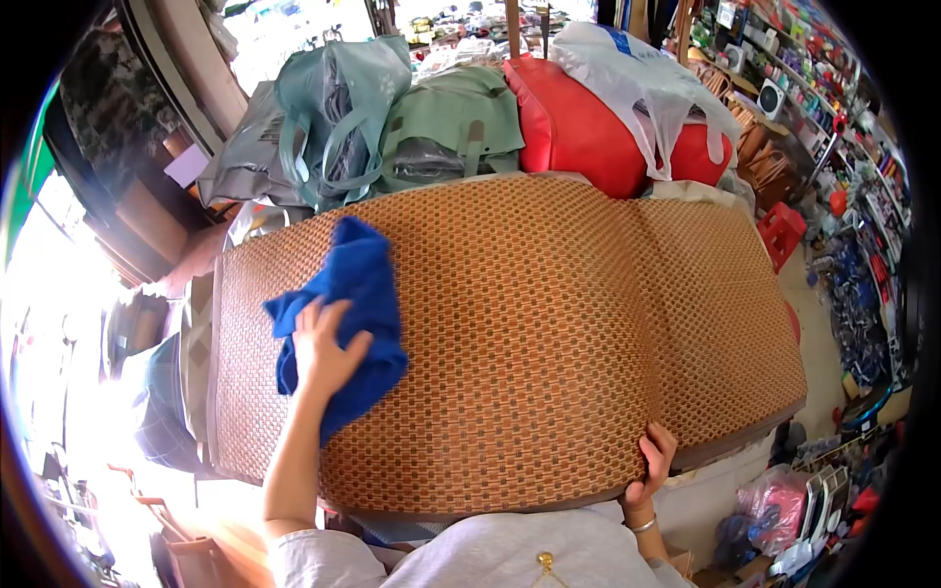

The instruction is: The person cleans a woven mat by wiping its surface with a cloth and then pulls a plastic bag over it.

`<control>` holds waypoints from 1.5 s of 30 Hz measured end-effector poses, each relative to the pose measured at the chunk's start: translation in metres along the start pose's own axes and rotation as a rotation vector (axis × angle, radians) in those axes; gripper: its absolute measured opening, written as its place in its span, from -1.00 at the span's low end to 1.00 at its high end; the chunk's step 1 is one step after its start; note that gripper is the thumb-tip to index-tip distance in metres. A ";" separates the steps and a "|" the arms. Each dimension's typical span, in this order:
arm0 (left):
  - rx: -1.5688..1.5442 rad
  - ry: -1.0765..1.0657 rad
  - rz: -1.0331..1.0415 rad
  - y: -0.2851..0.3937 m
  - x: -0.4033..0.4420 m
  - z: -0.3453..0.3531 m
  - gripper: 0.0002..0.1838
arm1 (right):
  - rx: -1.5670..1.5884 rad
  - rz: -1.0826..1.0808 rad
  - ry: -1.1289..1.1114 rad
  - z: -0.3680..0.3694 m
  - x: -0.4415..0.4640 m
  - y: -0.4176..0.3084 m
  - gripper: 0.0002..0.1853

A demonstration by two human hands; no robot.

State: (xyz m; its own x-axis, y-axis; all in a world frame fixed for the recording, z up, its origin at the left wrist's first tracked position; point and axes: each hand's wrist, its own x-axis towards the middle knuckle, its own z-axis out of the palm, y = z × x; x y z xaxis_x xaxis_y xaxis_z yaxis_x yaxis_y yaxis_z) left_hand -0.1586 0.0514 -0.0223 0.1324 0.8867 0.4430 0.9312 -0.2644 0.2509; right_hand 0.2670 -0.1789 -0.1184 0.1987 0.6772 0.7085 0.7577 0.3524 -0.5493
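Note:
A large brown woven mat (pixel 490 323) with a dark border spreads across the middle, with a fold or dip running down its right part. On its left part lies a crumpled blue cloth (pixel 368 274). My left hand (pixel 328 348) presses on the cloth, fingers apart, palm down. At the mat's near edge, right of centre, my right hand (pixel 652 465) has its fingers curled over the border, with a bracelet on the wrist.
Behind the mat stand a teal bag (pixel 343 108), a green bag (pixel 451 122), a red bag (pixel 578 118) and a white plastic bag (pixel 637 78). A red stool (pixel 781 235) is at the right, near crowded shelves. A wooden chair (pixel 181 539) stands lower left.

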 end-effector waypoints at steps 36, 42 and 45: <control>-0.477 -0.501 0.910 0.164 -0.003 0.030 -0.37 | 0.000 -0.004 0.008 0.001 0.004 -0.002 -0.32; -0.364 -0.308 0.631 0.127 0.038 0.052 -0.41 | -0.001 -0.004 0.003 0.001 0.004 -0.002 -0.32; -0.183 -0.102 0.282 0.074 0.069 0.062 -0.43 | -0.001 -0.005 0.011 0.000 0.003 -0.002 -0.33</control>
State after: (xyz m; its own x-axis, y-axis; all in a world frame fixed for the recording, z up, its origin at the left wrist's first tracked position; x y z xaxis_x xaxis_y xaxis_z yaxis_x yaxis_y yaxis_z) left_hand -0.0597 0.1163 -0.0267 0.4176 0.8002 0.4305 0.7782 -0.5595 0.2853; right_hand 0.2662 -0.1768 -0.1152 0.2017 0.6684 0.7159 0.7593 0.3550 -0.5454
